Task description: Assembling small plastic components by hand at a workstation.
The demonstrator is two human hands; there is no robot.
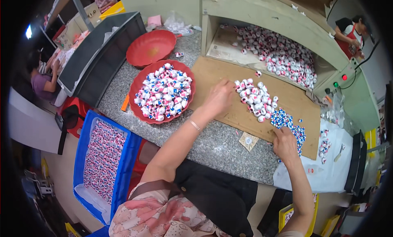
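On a brown cardboard sheet lies a heap of small round white pieces with pink and dark marks. Next to it is a heap of smaller blue, white and pink pieces. My left hand is at the left edge of the white heap, fingers curled together; what they hold, if anything, is hidden. With bent, pinched fingers, my right hand touches the small blue pieces; its fingertips' contents are too small to name. Left of my left hand, a red scalloped bowl holds many small white, pink and blue figures.
Behind the cardboard, an open-fronted pale green cabinet holds more white pieces. A second red bowl and a dark grey bin stand at the far left. A blue crate of small pieces sits lower left. Other people work in the background.
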